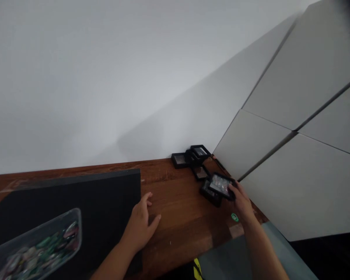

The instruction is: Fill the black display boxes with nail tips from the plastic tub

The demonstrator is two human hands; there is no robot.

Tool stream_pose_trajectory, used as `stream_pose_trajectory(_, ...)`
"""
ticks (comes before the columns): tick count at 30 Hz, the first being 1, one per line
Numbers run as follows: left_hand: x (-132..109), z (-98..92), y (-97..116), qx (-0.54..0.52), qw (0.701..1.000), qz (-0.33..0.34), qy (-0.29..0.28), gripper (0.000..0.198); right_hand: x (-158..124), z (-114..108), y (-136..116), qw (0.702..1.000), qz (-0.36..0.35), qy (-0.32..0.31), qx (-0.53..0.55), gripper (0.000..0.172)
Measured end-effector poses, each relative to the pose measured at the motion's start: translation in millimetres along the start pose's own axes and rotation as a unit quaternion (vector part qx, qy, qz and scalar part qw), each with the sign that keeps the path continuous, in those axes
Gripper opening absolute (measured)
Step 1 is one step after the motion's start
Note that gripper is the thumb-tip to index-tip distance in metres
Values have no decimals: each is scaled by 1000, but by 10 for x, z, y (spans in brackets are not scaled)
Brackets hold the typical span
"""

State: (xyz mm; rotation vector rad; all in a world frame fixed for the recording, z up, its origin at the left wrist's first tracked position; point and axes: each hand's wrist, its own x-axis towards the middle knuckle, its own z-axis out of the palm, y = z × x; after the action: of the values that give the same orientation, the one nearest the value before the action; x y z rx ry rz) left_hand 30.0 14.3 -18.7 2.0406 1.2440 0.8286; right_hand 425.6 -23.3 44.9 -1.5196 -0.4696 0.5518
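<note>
- On the bench [175, 221]: the mat [111, 198]
- On the mat's left part: a tub [79, 233], pieces [46, 249] inside
- Right of the mat: cases [180, 160]
- Behind it: the wall [99, 97]
- Far right, beyond the cases: panels [265, 149]

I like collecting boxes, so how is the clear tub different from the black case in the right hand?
The clear tub looks bigger; the black case looks smaller and flatter. The tub has clear sides, while the case has a dark border. The tub sits on the dark mat, but the case is in the right hand. Both seem to hold small pieces.
</note>
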Motion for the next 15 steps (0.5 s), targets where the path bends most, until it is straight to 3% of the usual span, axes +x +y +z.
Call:
stream_pose_trajectory(5, 12, -12, 16, -5, 1000, 4, -2, 66, 42, 33, 123, 999, 5, 40, -11, 64)
stream_pose_trajectory(9, 11, -21, 25, -6, 1000, 5, -2, 66, -36, 83, 224, 999, 7, 32, -20, 60)
stream_pose_trajectory(15, 4, -27, 25, -8, 1000, 6, -9, 62, -63, 62, 236, 999, -3, 22, -25, 68)
